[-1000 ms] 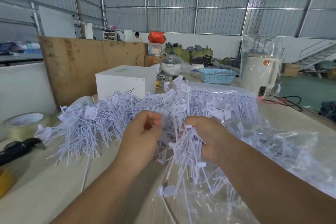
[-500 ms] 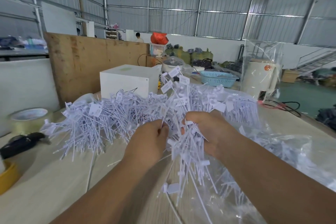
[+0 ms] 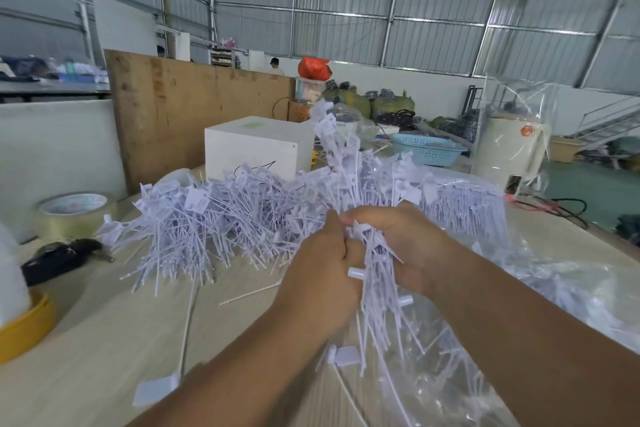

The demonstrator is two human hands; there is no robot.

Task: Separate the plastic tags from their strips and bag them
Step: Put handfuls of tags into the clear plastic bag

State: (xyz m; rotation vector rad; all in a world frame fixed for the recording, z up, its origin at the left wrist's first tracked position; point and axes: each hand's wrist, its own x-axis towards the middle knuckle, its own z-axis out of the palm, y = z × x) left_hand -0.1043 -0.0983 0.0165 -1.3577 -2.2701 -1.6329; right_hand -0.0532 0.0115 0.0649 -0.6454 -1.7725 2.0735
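A big tangled heap of white plastic tags (image 3: 214, 218) on thin strips lies across the middle of the wooden table (image 3: 104, 340). My left hand (image 3: 322, 274) and my right hand (image 3: 408, 246) meet at the table's centre, both closed on one bundle of tags (image 3: 377, 288) whose thin tails hang down between my wrists. One strip of tags (image 3: 343, 146) rises upward from the bundle. A clear plastic bag (image 3: 554, 305) with tags inside spreads under my right forearm. A loose tag (image 3: 156, 388) lies near my left forearm.
A white box (image 3: 256, 146) stands behind the heap, and a plywood board (image 3: 180, 104) leans at the back left. A tape roll (image 3: 72, 215), a black tool (image 3: 59, 260) and a yellow-based object (image 3: 24, 326) sit at the left. A blue basket (image 3: 426, 149) and a wrapped white cylinder (image 3: 509, 149) stand back right.
My hands have come together on the bundle and lifted it. A strip of tags now stands higher above them than before.
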